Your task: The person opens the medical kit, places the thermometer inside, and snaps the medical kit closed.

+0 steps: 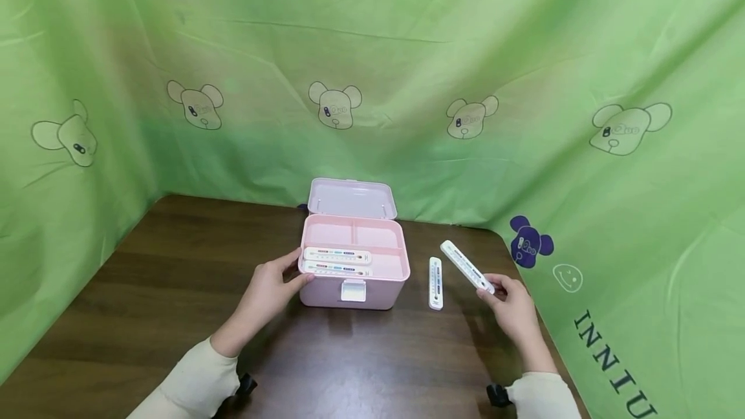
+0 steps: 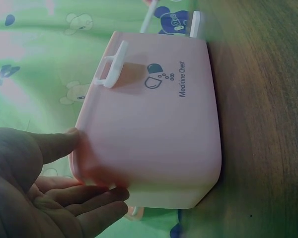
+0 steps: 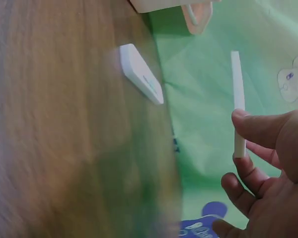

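Observation:
A pink medicine box [image 1: 356, 293], with "Medicine Chest" printed on its front, has its lid [image 1: 352, 199] raised at the back. My left hand [image 1: 270, 290] holds its near left corner, thumb at the front rim and fingers along the side. Two white flat thermometers [image 1: 337, 255] with printed scales lie side by side in the front of the box's tray. Right of the box, my right hand [image 1: 512, 309] pinches the lower end of another white thermometer [image 1: 467, 266] between thumb and fingers, its far end tilted up and left. Between hand and box, one more thermometer [image 1: 435, 283] lies on the table.
The tray's back part has two compartments split by a divider [image 1: 353, 233]. The box has a white front latch [image 1: 353, 290]. A dark brown wooden table [image 1: 174, 277] carries everything. Green cloth [image 1: 396, 37] with printed bear heads hangs behind and at both sides, meeting the table's edges.

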Action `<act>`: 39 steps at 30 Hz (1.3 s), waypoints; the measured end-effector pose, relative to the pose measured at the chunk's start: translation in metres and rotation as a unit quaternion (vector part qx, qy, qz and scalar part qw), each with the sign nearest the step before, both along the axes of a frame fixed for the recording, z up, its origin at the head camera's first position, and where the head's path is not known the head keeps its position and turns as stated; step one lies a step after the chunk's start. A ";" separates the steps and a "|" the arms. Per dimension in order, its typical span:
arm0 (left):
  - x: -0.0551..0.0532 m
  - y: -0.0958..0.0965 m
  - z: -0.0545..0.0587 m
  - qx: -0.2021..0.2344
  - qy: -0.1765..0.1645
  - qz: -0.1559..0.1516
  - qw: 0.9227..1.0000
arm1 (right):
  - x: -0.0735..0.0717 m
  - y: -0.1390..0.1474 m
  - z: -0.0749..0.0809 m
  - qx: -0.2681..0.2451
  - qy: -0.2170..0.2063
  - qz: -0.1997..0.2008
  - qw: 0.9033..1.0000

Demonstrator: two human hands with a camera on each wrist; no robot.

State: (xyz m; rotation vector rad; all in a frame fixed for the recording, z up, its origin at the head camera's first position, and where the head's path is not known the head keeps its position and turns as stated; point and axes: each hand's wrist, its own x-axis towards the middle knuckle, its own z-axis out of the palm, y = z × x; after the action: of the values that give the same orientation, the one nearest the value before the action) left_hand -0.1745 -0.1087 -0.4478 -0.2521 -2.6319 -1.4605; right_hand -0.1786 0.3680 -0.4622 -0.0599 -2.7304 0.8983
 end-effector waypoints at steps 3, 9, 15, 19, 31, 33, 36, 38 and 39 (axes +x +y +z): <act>0.001 0.001 0.001 0.000 -0.002 0.000 1.000 | 0.000 0.001 0.013 0.012 0.020 0.031 0.999; 0.001 0.000 0.001 0.000 0.009 -0.001 1.000 | -0.007 -0.003 0.042 0.034 0.050 0.089 0.994; 0.000 -0.001 0.001 -0.001 0.019 -0.004 1.000 | -0.016 -0.016 0.067 0.064 0.045 0.131 0.988; -0.001 -0.001 0.001 -0.003 0.032 -0.004 0.999 | -0.025 -0.027 0.076 0.087 0.031 0.164 0.982; 0.001 -0.003 0.000 0.007 0.021 -0.006 1.000 | -0.047 -0.067 0.103 0.161 0.023 0.257 0.953; 0.001 -0.002 0.000 0.003 0.018 -0.007 1.000 | -0.049 -0.072 0.104 0.169 0.019 0.267 0.948; 0.000 -0.001 0.000 -0.002 0.015 -0.005 1.000 | -0.050 -0.081 0.104 0.185 0.017 0.278 0.942; 0.000 -0.001 0.000 -0.005 0.015 -0.005 1.000 | -0.051 -0.088 0.103 0.196 0.015 0.282 0.939; 0.000 0.000 0.000 -0.006 0.015 -0.005 1.000 | -0.052 -0.091 0.103 0.202 0.014 0.285 0.937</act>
State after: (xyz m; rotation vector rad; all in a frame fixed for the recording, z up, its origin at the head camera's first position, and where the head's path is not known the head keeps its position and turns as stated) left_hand -0.1743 -0.1091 -0.4481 -0.2874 -2.6210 -1.4317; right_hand -0.2301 0.2765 -0.3596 0.8515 -2.8816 0.4203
